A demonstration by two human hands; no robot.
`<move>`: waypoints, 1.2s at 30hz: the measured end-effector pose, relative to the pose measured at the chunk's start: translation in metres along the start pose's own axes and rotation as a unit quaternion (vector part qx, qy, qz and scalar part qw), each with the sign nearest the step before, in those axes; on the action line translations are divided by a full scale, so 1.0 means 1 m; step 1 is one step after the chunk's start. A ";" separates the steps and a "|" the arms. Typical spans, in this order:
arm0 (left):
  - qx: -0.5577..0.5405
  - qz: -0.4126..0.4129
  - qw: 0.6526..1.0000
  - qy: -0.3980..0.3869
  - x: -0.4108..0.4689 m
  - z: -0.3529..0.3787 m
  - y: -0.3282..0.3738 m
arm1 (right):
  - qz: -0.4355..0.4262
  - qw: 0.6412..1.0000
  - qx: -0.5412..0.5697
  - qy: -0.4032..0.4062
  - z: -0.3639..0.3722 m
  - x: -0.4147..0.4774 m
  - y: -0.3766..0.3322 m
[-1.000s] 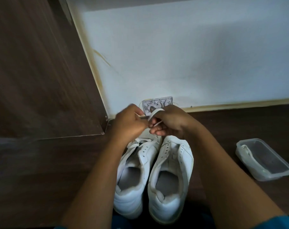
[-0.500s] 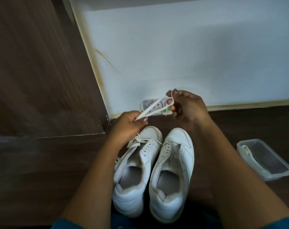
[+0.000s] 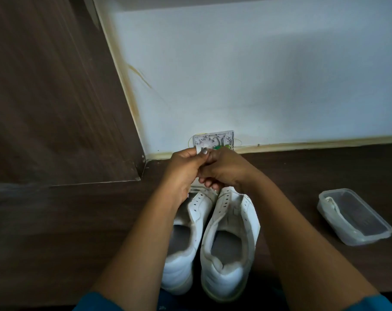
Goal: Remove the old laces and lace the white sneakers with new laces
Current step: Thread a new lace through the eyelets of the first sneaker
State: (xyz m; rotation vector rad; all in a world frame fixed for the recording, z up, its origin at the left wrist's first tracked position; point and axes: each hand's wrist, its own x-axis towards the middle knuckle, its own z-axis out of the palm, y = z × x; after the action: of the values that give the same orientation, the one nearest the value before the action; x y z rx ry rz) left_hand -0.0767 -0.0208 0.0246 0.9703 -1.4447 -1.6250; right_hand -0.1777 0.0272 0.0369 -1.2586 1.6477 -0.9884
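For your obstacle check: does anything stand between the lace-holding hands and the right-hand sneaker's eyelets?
Nothing visible does. Left hand and right hand pinch the lace above the toes; the eyelets of the right-hand sneaker lie uncovered.

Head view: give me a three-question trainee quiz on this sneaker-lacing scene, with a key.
1. True or false: the left hand and right hand hold a lace above the toes of the left sneaker and right sneaker.
2. What lies in the clear container? A a spare lace; B a brush; C a sock.
3. Fill in: the right sneaker's visible eyelets are ___.
Key: 1 true; 2 A; 3 empty.
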 end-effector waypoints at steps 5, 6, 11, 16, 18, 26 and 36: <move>-0.042 -0.013 0.999 0.000 0.001 -0.001 0.000 | -0.029 0.998 -0.038 0.036 0.004 0.003 0.004; -0.050 -0.017 0.999 -0.003 0.001 -0.001 0.001 | -0.034 0.998 -0.044 0.042 0.005 0.004 0.004; 0.012 -0.037 0.999 -0.014 -0.001 -0.005 0.004 | -0.003 0.994 -0.024 0.103 -0.002 0.008 0.005; 0.493 0.001 0.868 0.061 0.009 -0.032 -0.007 | 0.083 0.992 -0.069 0.070 0.000 0.011 0.017; 0.516 -0.021 0.856 0.028 0.008 -0.039 -0.012 | 0.099 0.992 -0.073 0.032 0.005 0.012 0.020; 0.544 -0.016 0.832 -0.104 0.002 -0.038 -0.015 | 0.108 0.992 -0.070 0.011 0.011 0.014 0.021; 0.516 0.056 0.855 0.013 0.007 -0.035 -0.036 | 0.046 0.989 -0.139 0.026 0.011 0.015 0.025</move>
State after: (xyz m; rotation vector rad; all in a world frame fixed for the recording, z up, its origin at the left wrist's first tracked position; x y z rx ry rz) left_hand -0.0504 -0.0390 -0.0146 1.4014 -2.3499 -0.6416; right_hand -0.1782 0.0159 0.0078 -1.3325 1.9174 -0.7595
